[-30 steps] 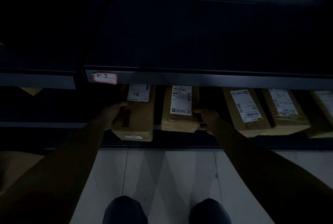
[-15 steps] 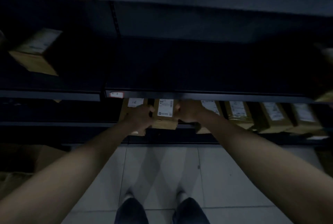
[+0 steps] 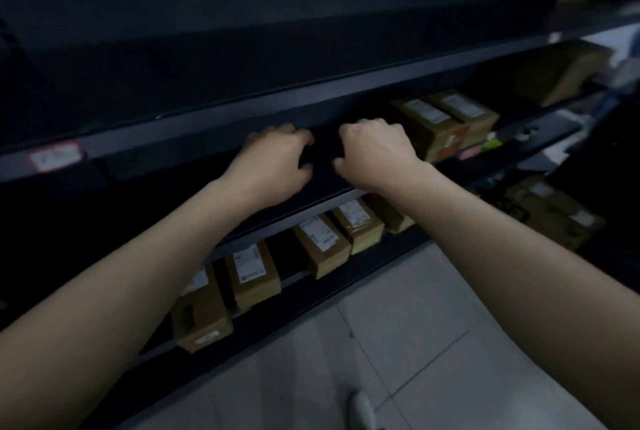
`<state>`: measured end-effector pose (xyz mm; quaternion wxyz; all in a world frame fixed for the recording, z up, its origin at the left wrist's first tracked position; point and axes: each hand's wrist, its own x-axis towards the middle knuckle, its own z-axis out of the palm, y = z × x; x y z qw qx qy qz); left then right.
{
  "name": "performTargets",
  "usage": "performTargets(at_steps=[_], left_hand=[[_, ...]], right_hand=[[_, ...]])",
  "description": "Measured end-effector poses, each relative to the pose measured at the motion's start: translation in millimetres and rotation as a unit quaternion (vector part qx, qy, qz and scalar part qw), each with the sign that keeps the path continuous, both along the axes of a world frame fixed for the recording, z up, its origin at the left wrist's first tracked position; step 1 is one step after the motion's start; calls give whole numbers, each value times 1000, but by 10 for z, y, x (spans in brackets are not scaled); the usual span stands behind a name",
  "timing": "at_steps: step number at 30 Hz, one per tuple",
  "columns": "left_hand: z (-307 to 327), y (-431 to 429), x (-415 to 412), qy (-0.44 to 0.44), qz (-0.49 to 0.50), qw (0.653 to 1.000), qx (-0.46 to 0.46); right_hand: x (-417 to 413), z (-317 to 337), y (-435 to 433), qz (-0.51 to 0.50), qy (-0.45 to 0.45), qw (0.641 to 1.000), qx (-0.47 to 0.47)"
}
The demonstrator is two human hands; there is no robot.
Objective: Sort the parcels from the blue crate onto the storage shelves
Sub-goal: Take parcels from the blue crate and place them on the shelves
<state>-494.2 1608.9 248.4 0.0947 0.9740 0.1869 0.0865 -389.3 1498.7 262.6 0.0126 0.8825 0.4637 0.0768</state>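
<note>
Both my arms reach toward dark metal shelves (image 3: 214,118). My left hand (image 3: 273,159) and my right hand (image 3: 375,151) hover side by side in front of the middle shelf opening, a small gap between them. Their fingers are loosely curled and I see nothing in them. Below my forearms, several brown cardboard parcels with white labels stand in a row on the lower shelf, among them a parcel (image 3: 254,274) under my left forearm and a parcel (image 3: 322,242) to its right. The blue crate is out of view.
More brown parcels (image 3: 436,121) sit on the middle shelf right of my right hand, and a larger box (image 3: 561,73) lies farther right. A red-framed shelf tag (image 3: 55,156) marks the rim at left. Pale floor tiles (image 3: 398,343) run below, with a shoe tip (image 3: 362,409).
My hands have let go of the parcel on the lower shelf and risen in front of the middle shelf. The view has swung up and tilted to the right.
</note>
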Motion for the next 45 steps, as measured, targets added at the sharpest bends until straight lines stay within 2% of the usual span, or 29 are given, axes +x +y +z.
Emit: performTargets(at_steps=[7,15,23,28,36,45], left_hand=[[284,-732,637,-63,-151,979,122],[336,-2067,1407,-125,-283,933,183],[381,-4047,2256,-180,-410,877,176],[407,-5339,2702,-198,-459,854,148],[255,-6906,3291,-184,-555,803,114],[-11,-8586,4278,-147,-650,744,54]], right_hand=[[183,272,-1029,-142,-49,988,26],[573,306,-2442,-290,-80,953,23],[998,327,-4397,-415,-108,903,17],[1241,328,-5660,-482,-124,867,5],[1495,193,-7148,-590,-71,804,3],[2137,-28,-8594,-698,-24,716,2]])
